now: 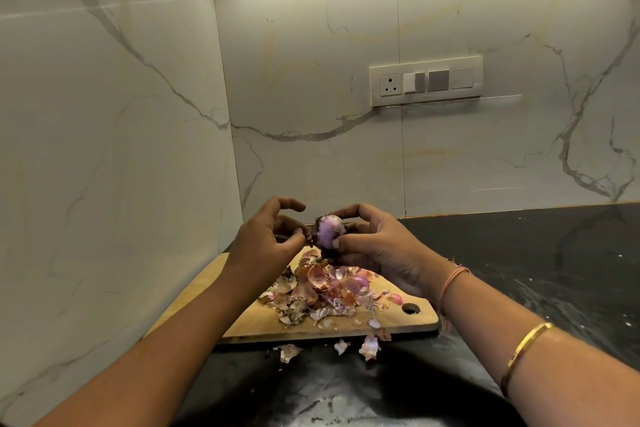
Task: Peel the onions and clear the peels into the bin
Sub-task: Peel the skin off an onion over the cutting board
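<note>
Step in hand: peeling, judged partly complete. The onion (327, 230) is held in the air above the far end of the chopping board (263, 326), between both hands.

Right hand (377, 250): fingers and thumb curled round the onion's right side and underside, gripping it.

Left hand (266, 239): thumb and fingers closed in a pinch on the dark skin (312, 226) at the onion's left edge; forefinger raised and curled, touching nothing.

The onion's pale purple flesh is exposed on the near face; dark skin remains at the left and underneath.

Next move, as judged: pull the pinched skin away while the right hand turns the onion to bring up what is left.

Outstanding: the peel pile (322, 288) lies on the board, with stray peels (369, 347) on the worktop (519, 253) just off its near edge. No bin is in view.
</note>
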A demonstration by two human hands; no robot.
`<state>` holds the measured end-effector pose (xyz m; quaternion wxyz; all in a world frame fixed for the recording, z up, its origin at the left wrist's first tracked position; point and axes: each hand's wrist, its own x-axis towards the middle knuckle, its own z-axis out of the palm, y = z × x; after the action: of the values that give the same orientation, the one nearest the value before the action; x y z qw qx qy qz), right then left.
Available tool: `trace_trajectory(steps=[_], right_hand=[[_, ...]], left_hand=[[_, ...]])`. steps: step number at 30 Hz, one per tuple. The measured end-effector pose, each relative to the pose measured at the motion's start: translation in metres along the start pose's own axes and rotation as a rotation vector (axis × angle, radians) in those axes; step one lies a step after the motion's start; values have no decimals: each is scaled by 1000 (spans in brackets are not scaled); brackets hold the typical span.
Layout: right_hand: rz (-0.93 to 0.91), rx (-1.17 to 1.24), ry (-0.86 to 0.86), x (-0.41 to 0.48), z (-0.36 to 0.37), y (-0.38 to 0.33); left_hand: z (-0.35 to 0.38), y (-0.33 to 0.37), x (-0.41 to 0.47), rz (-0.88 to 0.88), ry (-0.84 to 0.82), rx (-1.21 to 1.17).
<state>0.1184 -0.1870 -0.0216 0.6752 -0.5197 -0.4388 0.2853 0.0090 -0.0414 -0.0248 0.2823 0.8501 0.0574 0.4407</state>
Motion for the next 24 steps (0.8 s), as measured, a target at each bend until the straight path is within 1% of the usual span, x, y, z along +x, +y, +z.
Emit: trace_trajectory(steps=[4, 9, 12, 17, 21, 24], right_hand=[[1, 12, 44, 0, -1, -1], [-3, 31, 44, 1, 0, 1], [-13, 5, 49, 2, -2, 2], [-29, -23, 36, 4, -3, 5], [-36, -31, 21, 4, -3, 6], [-43, -48, 20, 3, -3, 5]], left_hand=[[-2, -1, 0, -4, 13, 48], [2, 3, -3, 86, -38, 89], [4, 5, -3, 124, -23, 93], [5, 8, -3, 17, -17, -76], [5, 9, -2, -50, -15, -144], [6, 10, -3, -44, 2, -153]])
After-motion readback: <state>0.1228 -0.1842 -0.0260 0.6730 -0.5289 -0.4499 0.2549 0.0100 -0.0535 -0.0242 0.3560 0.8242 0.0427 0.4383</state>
